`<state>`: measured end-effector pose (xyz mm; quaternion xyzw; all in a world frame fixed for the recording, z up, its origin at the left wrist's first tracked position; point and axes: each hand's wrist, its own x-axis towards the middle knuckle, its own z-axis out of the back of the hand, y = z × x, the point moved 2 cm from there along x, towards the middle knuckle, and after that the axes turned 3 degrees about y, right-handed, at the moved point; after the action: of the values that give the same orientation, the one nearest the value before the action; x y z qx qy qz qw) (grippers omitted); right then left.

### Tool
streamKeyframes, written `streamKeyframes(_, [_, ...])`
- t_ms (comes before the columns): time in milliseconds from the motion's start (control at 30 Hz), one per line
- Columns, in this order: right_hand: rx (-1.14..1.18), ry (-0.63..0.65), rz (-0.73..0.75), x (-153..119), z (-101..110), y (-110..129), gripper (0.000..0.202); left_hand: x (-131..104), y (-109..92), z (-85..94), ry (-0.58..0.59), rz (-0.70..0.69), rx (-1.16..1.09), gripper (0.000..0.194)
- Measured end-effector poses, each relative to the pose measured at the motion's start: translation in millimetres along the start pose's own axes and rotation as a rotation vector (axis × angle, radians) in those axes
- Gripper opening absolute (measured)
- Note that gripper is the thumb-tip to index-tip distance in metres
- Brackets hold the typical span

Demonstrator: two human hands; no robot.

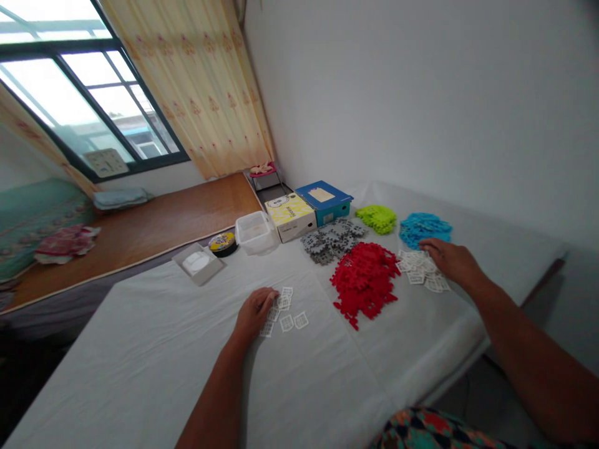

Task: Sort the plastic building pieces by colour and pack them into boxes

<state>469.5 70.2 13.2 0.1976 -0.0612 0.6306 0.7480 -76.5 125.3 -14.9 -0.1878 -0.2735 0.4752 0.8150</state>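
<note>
White lattice pieces (pixel 286 323) sit loose on the desk (pixel 163 349), my left hand (pixel 255 312) curled narrow against them. My right hand (pixel 452 259) is bent over the white pile (pixel 416 277); can't tell if either's gripping anything. Red pile (pixel 365 280) between, then grey pile (pixel 332 238), blue pile (pixel 425 229), green pile (pixel 375 219), boxes (pixel 291 218).

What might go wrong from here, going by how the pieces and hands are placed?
The right hand is at the white pile, close by the blue pile, so it might drag blue pieces along. The red pile sits close to the grey pile; a nudge could mix them. The loose white pieces by the left hand could be overlooked against the white cloth.
</note>
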Motion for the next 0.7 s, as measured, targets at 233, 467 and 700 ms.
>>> streamKeyframes(233, [0.004, -0.055, 0.216, 3, 0, 49, 0.038, 1, -6, 0.8, -0.011, -0.021, 0.0, 0.046])
streamKeyframes(467, [0.28, 0.139, 0.722, -22, 8, 213, 0.03, 0, -20, -3.9, 0.043, -0.06, -0.134, 0.037])
streamKeyframes(700, [0.242, 0.378, 0.957, -71, -38, 328, 0.044, -1, -12, 1.4, -0.101, 0.171, -0.35, 0.045])
